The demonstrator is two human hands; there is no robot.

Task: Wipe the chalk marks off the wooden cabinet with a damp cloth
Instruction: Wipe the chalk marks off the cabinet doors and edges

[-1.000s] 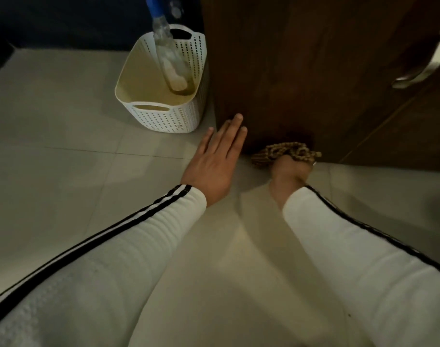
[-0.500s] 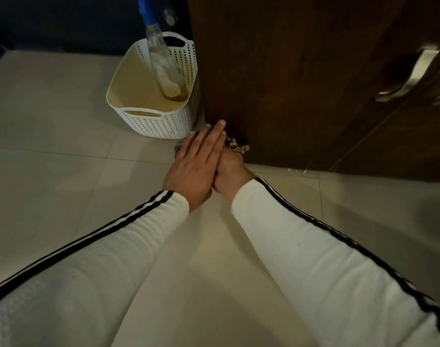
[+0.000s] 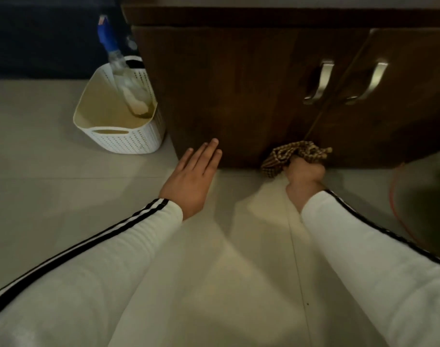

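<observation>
The right hand [image 3: 304,175] is holding the cloth [image 3: 291,154] in its grip against the cabinet [image 3: 239,96] base at 1 o'clock. The left hand [image 3: 192,179] is lying flat, grip wide. No chalk is showing, so the wiping is probably nearing completion.

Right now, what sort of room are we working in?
Probably a home room, perhaps a kitchen or utility corner: tiled floor, a dark wooden cabinet with metal pull handles, and a white perforated basket holding a blue-topped bottle.
</observation>
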